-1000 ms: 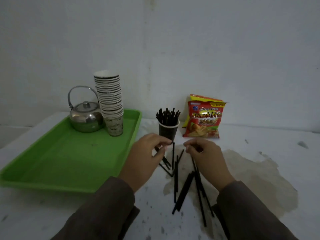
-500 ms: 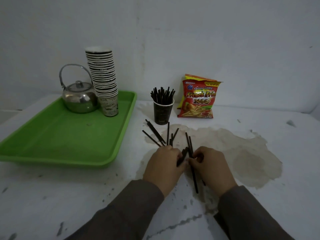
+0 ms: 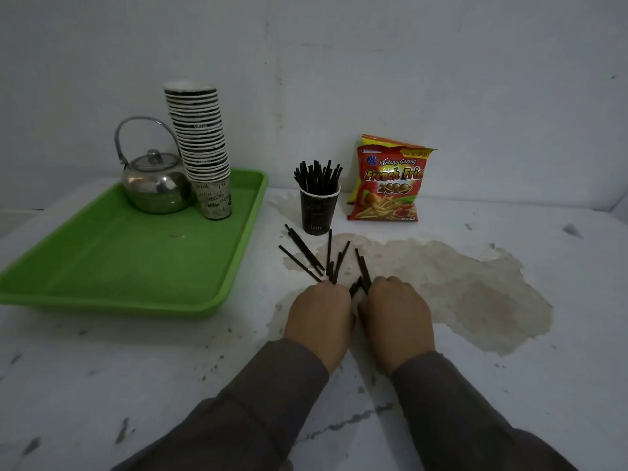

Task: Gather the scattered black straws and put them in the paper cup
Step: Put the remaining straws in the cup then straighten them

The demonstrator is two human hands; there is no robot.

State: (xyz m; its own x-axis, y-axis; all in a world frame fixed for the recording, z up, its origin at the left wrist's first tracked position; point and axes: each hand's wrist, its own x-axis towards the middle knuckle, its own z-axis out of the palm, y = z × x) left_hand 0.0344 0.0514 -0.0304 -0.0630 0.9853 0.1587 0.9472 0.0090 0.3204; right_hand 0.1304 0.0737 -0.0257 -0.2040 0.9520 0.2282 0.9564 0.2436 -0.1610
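A dark paper cup (image 3: 318, 212) stands upright on the white table and holds several black straws. In front of it, several loose black straws (image 3: 305, 249) fan out on the stained tabletop. My left hand (image 3: 318, 316) and my right hand (image 3: 396, 312) lie side by side just below the fan, knuckles up, fingers curled over the near ends of the straws. A few straws (image 3: 362, 278) poke out between the two hands. The straw ends under my palms are hidden.
A green tray (image 3: 112, 277) at the left carries a steel kettle (image 3: 156, 185) and a tall stack of paper cups (image 3: 200, 147). A red snack bag (image 3: 389, 183) leans against the wall right of the cup. A brown stain (image 3: 458, 287) spreads to the right.
Both hands have drawn back from near the cup toward me and come together, sweeping the scattered straws into a tighter fan. The camera view has tilted, so the table looks farther away.
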